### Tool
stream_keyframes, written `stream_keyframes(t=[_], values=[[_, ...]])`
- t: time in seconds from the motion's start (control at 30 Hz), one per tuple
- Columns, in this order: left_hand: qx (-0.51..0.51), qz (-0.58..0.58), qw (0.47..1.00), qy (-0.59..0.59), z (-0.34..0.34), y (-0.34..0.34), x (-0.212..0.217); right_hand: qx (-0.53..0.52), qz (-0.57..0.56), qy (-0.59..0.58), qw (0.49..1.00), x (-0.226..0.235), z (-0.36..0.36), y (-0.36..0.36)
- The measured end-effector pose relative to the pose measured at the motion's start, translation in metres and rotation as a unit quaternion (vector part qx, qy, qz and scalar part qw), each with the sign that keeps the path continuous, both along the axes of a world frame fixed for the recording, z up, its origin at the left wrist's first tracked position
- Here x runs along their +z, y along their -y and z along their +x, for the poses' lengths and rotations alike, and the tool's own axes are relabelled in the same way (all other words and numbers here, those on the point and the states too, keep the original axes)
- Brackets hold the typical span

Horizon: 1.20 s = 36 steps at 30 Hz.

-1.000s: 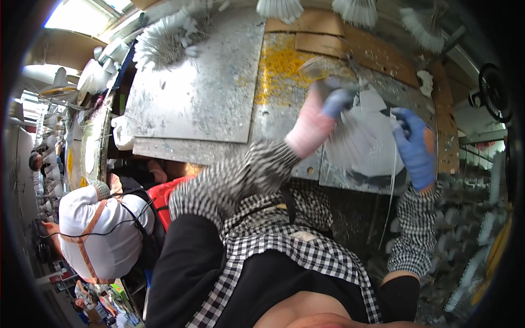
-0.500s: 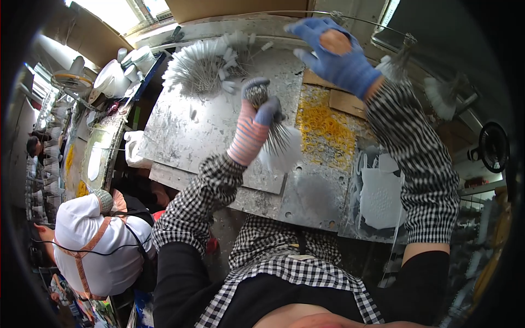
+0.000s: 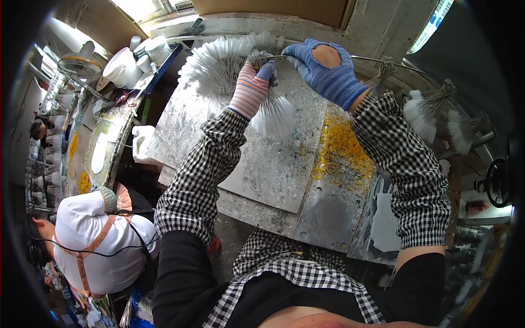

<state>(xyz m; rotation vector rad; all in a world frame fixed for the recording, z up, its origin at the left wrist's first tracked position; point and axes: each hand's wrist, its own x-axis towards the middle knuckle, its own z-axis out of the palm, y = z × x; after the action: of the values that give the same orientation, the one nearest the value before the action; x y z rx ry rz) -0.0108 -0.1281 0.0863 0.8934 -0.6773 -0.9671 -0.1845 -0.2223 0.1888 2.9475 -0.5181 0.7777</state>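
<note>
My left hand (image 3: 250,92), in a pink-and-grey striped glove, is closed around a bundle of thin wire-stemmed white brushes (image 3: 275,117). Their looped wire ends show above the fingers, and the white tips hang down over the board. My right hand (image 3: 328,74), in a blue glove with a hole over its back, grips a thin metal rod (image 3: 409,65). The rod's free end reaches the wire loops at my left hand; whether it passes through them cannot be made out. More bunches of wire-stemmed brushes (image 3: 420,112) hang from the rod farther right.
A large pile of white brushes (image 3: 213,63) lies at the back of the grey worktable (image 3: 262,164). Yellow rings (image 3: 342,147) are scattered to its right, near a white sheet (image 3: 385,221). White tubs (image 3: 121,68) stand at left. A co-worker (image 3: 104,235) sits at lower left; a black fan (image 3: 496,183) is at right.
My left hand has carried the brush bundle away from me to the rod's end. My right hand, spread before, has come down and left and closed on the rod. The view has shifted slightly.
</note>
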Motion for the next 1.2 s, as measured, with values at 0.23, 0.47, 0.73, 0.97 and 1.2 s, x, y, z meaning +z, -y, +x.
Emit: stream_keyframes(t=[0.23,0.47,0.73,0.97,1.2], values=[[0.049,-0.059,0.997,0.017,-0.005,0.002,-0.021,0.052,-0.051,0.053,0.996,0.002,-0.007,-0.01],[0.097,-0.034,0.994,0.042,-0.019,-0.013,-0.013,0.037,-0.038,0.034,0.998,-0.001,-0.005,-0.014],[0.254,-0.071,0.887,0.379,-0.051,-0.02,0.0,0.037,-0.068,0.061,0.995,0.003,-0.013,-0.017],[0.084,-0.016,0.955,0.285,-0.024,-0.038,-0.022,0.006,-0.027,-0.041,0.999,0.008,-0.004,-0.041],[-0.057,-0.038,0.976,0.207,-0.059,-0.013,0.01,-0.027,-0.02,-0.062,0.998,0.023,-0.054,-0.023]])
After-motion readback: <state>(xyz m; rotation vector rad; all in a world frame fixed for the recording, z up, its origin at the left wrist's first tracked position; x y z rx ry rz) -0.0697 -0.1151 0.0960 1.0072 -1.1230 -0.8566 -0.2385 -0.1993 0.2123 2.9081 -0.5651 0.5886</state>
